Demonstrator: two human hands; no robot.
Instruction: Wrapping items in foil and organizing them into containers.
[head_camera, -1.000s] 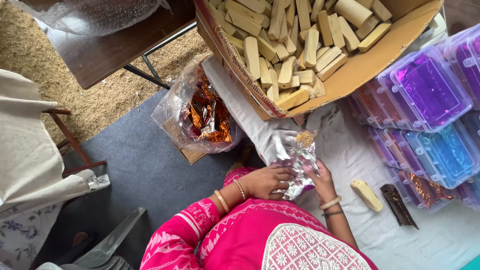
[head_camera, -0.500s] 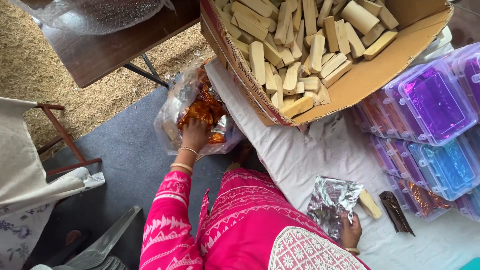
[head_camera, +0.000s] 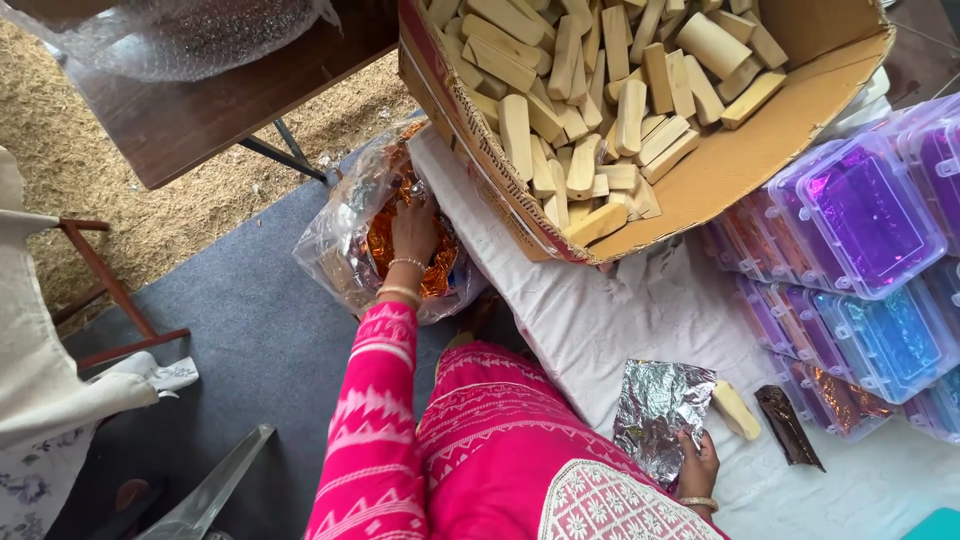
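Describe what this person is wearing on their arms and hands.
The left arm has a long bright pink sleeve with white zigzag patterning. The left hand is bare, with gold bangles at the wrist. The right hand is bare too, with a gold bangle.

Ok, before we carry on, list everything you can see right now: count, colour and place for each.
cardboard box: one, brown, top centre, tilted on the white cloth
wooden sticks: many, pale tan, heaped in the box
clear plastic bag: one, on the grey mat, holds orange foil-wrapped pieces
white cloth: one, under the box
plastic cases: several, purple and blue, stacked at right
loose stick: one, pale tan, on the cloth
dark wrapped stick: one, brown, beside it
wooden table: one, brown, top left, bubble wrap on it
left hand: inside the bag
right hand: fingers hold a silver foil sheet
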